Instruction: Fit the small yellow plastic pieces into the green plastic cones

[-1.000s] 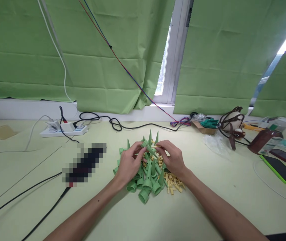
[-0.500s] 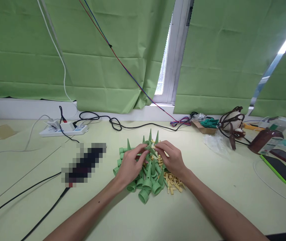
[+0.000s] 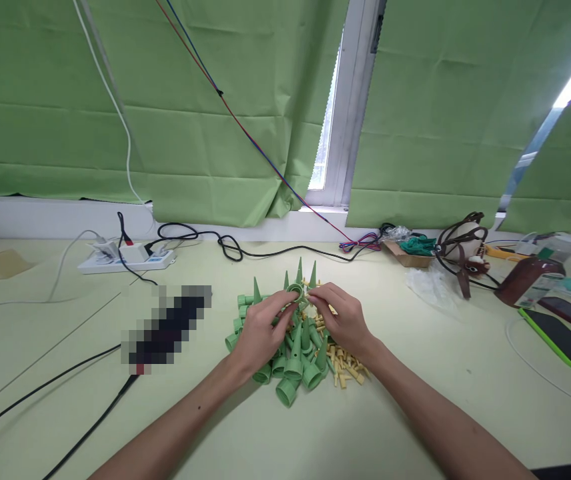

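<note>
My left hand [image 3: 264, 329] is closed on a green plastic cone [image 3: 294, 291], whose round open end faces up toward me. Close beside its rim, my right hand [image 3: 339, 317] pinches a small yellowish piece, mostly hidden by the fingertips. Under both hands lies a pile of green cones [image 3: 293, 367], some upright with points up, others on their sides. Small pale yellow plastic pegs [image 3: 348, 365] are heaped at the pile's right side, partly beneath my right hand.
A white power strip [image 3: 128, 261] with plugs lies at the back left, and a black cable [image 3: 265, 253] runs along the wall. A pixelated dark object [image 3: 170, 327] is on the left. To the right are a brown bottle [image 3: 528, 280], a green-edged phone [image 3: 563, 340] and a cardboard box [image 3: 408, 257].
The cone in my left hand has turned, so its open end now shows more toward me and its point is no longer visible. Both hands stay almost in place.
</note>
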The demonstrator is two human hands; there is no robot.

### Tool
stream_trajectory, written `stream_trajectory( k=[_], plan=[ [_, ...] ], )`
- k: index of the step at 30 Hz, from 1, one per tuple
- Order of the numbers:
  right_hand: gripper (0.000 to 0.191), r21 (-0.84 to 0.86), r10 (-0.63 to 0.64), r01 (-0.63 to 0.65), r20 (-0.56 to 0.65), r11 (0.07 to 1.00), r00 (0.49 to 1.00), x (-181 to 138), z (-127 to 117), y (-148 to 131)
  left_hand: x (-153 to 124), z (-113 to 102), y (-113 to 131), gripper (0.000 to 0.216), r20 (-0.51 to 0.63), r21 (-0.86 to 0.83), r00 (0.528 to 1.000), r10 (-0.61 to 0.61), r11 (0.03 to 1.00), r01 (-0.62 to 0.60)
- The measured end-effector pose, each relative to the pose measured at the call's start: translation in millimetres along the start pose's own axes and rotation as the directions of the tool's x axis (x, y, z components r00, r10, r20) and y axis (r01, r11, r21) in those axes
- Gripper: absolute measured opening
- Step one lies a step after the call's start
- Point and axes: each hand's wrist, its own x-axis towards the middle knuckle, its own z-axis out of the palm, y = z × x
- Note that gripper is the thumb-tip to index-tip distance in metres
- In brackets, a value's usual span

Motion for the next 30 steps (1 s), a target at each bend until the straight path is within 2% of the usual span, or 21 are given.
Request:
stream_trajectory(
  k=[7,20,30],
  plan=[
    [0.015,-0.011,0.007,-0.007,-0.018,1.0,1.0,-1.9,0.8,1.0,-1.1,0.0,2.6,0.025,0.006,0.053,1.0,0.012,0.999,-0.013],
    [0.024,-0.027,0.118,-0.118,-0.013,0.993,0.993,-1.3,-0.7,-1.9,-3.1,0.6,4.8,0.026,-0.013,0.089,0.992,0.122,0.989,-0.121],
    [0.027,-0.038,0.174,-0.174,-0.012,0.984,0.985,-4.3,0.3,2.1,-5.6,0.6,-1.9,0.031,0.077,0.211,0.969,0.233,0.947,-0.244]
  ],
)
